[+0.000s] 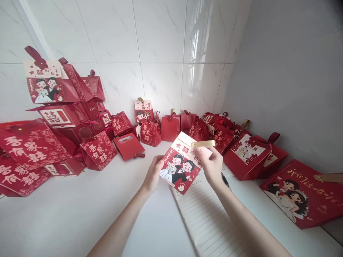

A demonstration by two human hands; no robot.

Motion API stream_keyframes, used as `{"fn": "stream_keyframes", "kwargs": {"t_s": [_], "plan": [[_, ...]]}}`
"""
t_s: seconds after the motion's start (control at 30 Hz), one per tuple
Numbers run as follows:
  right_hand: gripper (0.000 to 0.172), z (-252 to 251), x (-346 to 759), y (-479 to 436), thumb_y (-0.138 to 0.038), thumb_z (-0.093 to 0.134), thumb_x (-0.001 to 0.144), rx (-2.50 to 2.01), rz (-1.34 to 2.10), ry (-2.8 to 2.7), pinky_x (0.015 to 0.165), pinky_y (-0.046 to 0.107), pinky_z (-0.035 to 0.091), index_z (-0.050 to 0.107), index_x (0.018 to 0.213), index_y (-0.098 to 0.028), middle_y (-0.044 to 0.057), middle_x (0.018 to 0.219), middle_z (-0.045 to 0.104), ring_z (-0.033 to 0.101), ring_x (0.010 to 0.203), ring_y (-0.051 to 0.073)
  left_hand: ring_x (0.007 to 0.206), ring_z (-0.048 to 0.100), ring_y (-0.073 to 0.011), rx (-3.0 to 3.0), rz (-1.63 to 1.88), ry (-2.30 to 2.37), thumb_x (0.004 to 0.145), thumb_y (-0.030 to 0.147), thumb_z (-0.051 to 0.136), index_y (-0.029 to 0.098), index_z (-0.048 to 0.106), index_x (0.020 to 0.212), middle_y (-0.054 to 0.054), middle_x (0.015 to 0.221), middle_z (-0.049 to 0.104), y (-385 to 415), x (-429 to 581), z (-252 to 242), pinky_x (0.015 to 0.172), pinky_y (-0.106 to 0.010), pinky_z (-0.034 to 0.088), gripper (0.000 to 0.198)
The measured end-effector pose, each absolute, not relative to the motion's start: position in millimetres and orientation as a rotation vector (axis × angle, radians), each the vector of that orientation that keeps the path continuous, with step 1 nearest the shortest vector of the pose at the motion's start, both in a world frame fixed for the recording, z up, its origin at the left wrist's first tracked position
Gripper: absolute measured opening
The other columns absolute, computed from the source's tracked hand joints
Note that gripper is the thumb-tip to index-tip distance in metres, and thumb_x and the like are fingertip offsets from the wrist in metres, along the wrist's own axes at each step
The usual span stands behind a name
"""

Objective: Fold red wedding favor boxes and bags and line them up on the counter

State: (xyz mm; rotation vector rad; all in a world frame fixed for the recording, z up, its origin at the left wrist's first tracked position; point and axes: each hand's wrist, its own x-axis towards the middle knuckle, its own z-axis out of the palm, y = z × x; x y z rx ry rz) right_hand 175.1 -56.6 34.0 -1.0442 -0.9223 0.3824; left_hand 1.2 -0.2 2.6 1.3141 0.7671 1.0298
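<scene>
Both hands are up off the white counter (pixel 80 214), sharing 1 small gift box (pixel 180 167), red below and cream on top, with a cartoon bride and groom on its face. The left hand (pixel 153 175) pinches the lower left edge, thumb in front and fingers behind. The right hand (pixel 211 165) grips the upper right corner, just under the gold ribbon loop (pixel 204 143) that sticks out sideways. The box sits tilted in the air above the top end of a lined notebook (pixel 211 221), which lies at 6 o'clock from it.

At 9 to 10 o'clock stands a tall heap of red boxes (pixel 53 117). A loose row of smaller ones (pixel 160 128) runs along the tiled wall at 12 o'clock, and larger red bags (pixel 246 155) lie at 3 o'clock.

From where I stand, the weak point is the hold: only edges and a corner are pinched, so a harder squeeze could crease the thin card or spring the top flap. The heap looks loosely stacked (nothing seems to brace it), and a swing of the left elbow could bring it sliding down.
</scene>
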Motion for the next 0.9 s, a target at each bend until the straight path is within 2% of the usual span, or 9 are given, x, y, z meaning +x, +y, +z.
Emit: {"fn": "stream_keyframes", "kwargs": {"t_s": [0.07, 0.27, 0.53, 0.77, 0.9], "plan": [[0.031, 35, 174, -58, -0.043, 0.072, 0.068, -1.053, 0.426, -0.905, 0.042, 0.022, 0.036, 0.063, 0.081, -0.016, -0.001, 0.059, 0.056, 0.046, 0.05, 0.012, 0.092, 0.061, -0.024, 1.36, 1.047, 0.772, 0.076, 0.061, 0.051, 0.018, 0.048, 0.101, -0.006, 0.098, 0.062, 0, 2, 0, 0.076, -0.034, 0.048, 0.05], [0.029, 34, 175, -56, -0.042, 0.072, 0.068, -1.031, 0.506, -0.867, 0.04, 0.02, 0.031, 0.06, 0.069, -0.016, -0.003, 0.053, 0.049, 0.041, 0.046, 0.01, 0.096, 0.06, -0.0229, 1.572, 1.053, 0.72, 0.081, 0.059, 0.048, 0.02, 0.045, 0.105, -0.006, 0.107, 0.059, -3, -1, -4, 0.076, -0.033, 0.049, 0.046], [0.037, 33, 180, -54, -0.046, 0.069, 0.073, -0.973, 0.534, -0.891, 0.041, 0.02, 0.026, 0.053, 0.058, -0.016, -0.005, 0.05, 0.037, 0.031, 0.046, 0.008, 0.101, 0.059, -0.0241, 1.656, 0.977, 0.702, 0.084, 0.058, 0.043, 0.021, 0.043, 0.105, -0.008, 0.112, 0.06, -7, -3, -5, 0.076, -0.032, 0.05, 0.043], [0.04, 34, 185, -55, -0.056, 0.059, 0.078, -1.01, 0.442, -0.855, 0.044, 0.023, 0.032, 0.063, 0.067, -0.017, -0.003, 0.053, 0.047, 0.04, 0.047, 0.012, 0.097, 0.06, -0.0234, 1.713, 0.958, 0.663, 0.085, 0.052, 0.045, 0.021, 0.045, 0.104, -0.007, 0.109, 0.061, -6, -3, -4, 0.079, -0.032, 0.048, 0.037], [0.037, 42, 197, -56, -0.054, 0.068, 0.069, -0.993, 0.606, -0.849, 0.048, 0.025, 0.039, 0.066, 0.065, -0.017, 0.001, 0.057, 0.056, 0.051, 0.053, 0.016, 0.089, 0.061, -0.0227, 1.796, 0.962, 0.694, 0.084, 0.048, 0.047, 0.022, 0.047, 0.103, -0.005, 0.101, 0.064, -5, -6, 0, 0.074, -0.031, 0.046, 0.033]]}}
